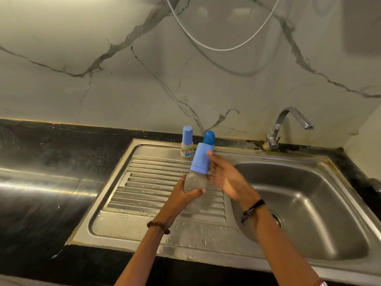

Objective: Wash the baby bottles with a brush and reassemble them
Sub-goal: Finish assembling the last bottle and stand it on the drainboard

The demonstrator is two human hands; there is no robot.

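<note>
Steel fills the near view: a sink set in a black bench, its ribbed drainboard on the left and the basin on the right. Two forearms reach in from the bottom edge, the left with a brown bead bracelet at the wrist, the right with a black cord band. The left hand is the grip that has hold of something: its fingers and thumb curl round the cloudy, rounded body of a bottle, held above the drainboard and tilted slightly, with its top pointing away from the person. A pale blue cap sits on that bottle, above the left hand and clear of its fingers. The right hand is just beside the cap on its right, fingers straight and spread, the fingertips touching or nearly touching the cap's side; it clasps nothing. Further back, at the rear of the drainboard, a small white bottle with a pale blue cap stands upright. Beside it, partly hidden behind the held cap, a darker blue domed top shows; what it sits on cannot be seen. At the back right corner a chrome tap rises, its spout bent toward the basin. Behind everything stands a veined marble wall, with a thin white hose looping across it.
</note>
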